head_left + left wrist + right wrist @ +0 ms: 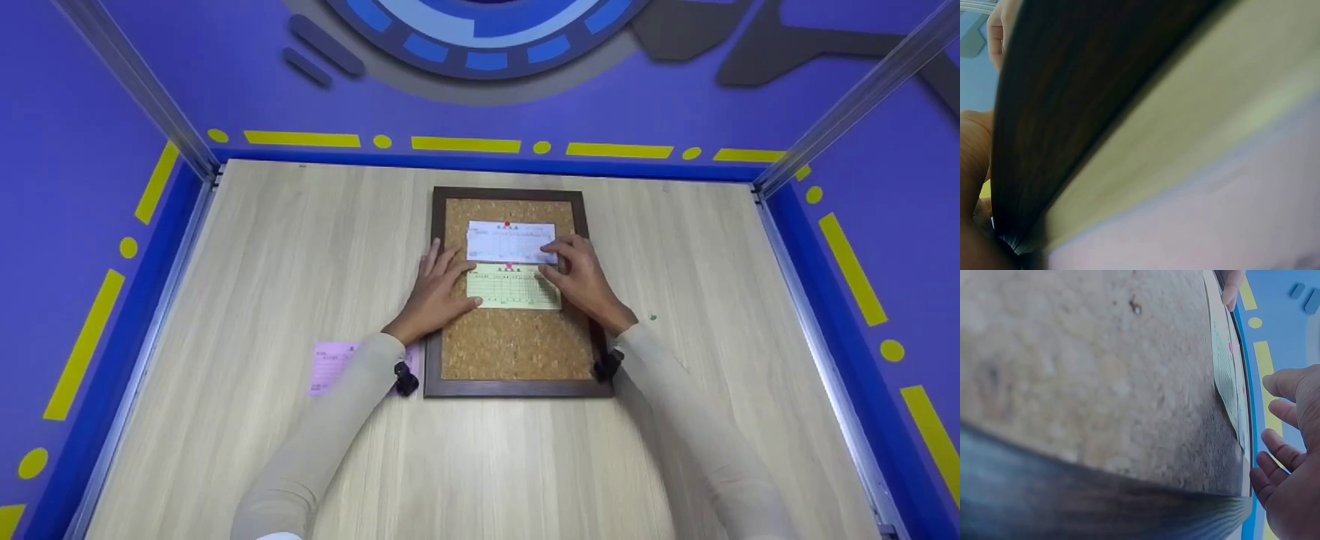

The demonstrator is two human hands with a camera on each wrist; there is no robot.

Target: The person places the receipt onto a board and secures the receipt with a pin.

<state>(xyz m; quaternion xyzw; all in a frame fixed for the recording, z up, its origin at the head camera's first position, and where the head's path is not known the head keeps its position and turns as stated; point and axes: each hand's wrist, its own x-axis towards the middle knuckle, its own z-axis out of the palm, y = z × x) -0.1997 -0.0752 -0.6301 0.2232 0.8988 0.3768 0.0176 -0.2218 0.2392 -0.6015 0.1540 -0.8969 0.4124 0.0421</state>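
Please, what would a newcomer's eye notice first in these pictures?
Probably the dark-framed corkboard in the head view's middle, where a whitish slip is pinned above a green slip. The left hand and right hand flank both slips. A pink slip left of the corkboard also stands out, partly hidden by the left sleeve.

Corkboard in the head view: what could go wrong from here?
The green slip shows one pink pin at its top edge, so the left hand could swivel it. The left sleeve passes over the pink slip and could shift it. The small green object near the right sleeve might get knocked.
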